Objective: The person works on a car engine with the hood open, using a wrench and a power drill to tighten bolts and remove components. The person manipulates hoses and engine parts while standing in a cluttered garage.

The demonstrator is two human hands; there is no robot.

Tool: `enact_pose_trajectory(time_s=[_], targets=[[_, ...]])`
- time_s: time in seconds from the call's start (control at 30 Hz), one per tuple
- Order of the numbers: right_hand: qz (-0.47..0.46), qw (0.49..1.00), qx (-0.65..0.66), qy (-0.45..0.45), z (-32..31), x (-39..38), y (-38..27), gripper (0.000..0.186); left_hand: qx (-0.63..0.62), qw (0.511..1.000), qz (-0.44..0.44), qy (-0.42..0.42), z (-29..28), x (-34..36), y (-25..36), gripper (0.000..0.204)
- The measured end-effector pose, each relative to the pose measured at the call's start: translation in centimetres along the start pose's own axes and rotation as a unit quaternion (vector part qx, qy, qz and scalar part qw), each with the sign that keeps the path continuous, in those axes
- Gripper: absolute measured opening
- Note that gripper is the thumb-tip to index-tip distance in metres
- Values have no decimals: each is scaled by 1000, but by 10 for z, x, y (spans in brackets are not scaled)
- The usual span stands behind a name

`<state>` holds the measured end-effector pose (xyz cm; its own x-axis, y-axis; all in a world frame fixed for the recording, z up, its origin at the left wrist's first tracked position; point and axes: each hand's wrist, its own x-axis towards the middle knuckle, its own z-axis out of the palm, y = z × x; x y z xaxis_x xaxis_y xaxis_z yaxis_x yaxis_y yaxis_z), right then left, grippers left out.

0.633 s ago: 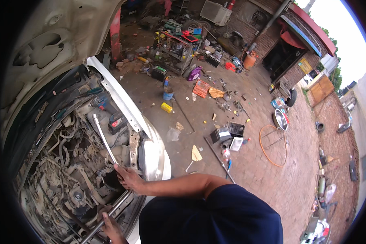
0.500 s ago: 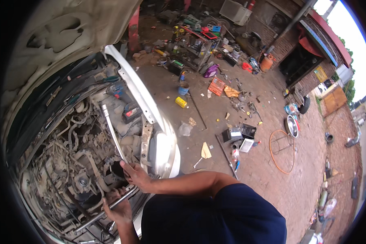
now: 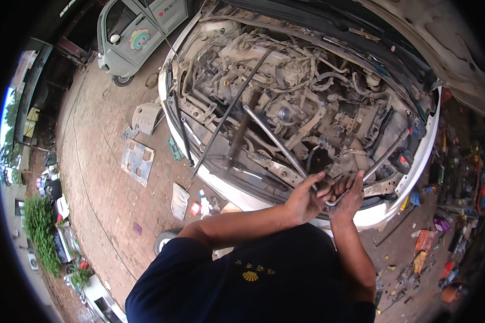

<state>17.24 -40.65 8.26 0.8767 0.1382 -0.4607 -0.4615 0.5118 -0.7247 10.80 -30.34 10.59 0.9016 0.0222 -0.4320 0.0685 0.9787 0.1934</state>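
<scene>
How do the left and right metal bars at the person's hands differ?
Pose: the left bar slants up and left from the hands, the right bar up and right.
Visible length: the left bar shows longer, the right bar shorter.
Far end: the left bar's is over the middle of the engine bay, the right bar's toward its right side.
Shared: both look grey.

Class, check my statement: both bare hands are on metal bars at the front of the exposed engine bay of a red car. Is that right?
Not quite: the car is white, not red, as the head view shows. The rest stands: the left hand and right hand are on metal bars at the front of the exposed engine bay.
</scene>
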Motion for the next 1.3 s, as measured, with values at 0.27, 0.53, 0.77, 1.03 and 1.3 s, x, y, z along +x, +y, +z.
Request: enact_pose_trajectory(time_s=[0.27,0.53,0.77,1.03,1.3], targets=[[-223,878,-390,-166,-17,-2,2,39,0,1000,10,19,-44,5,10,43],[-294,778,-479,-279,6,-9,-11,32,80,993,70,-54,-54,-35,35,44],[-265,717,-567,-306,44,-7,-24,46,301,923,116,-208,-57,-52,39,79],[-292,723,-549,-299,54,1,-36,50,121,976,73,-163,-53,-66,73,72],[-225,743,-608,-164,-100,21,-35,47,163,963,204,-70,-95,-45,129,75]])
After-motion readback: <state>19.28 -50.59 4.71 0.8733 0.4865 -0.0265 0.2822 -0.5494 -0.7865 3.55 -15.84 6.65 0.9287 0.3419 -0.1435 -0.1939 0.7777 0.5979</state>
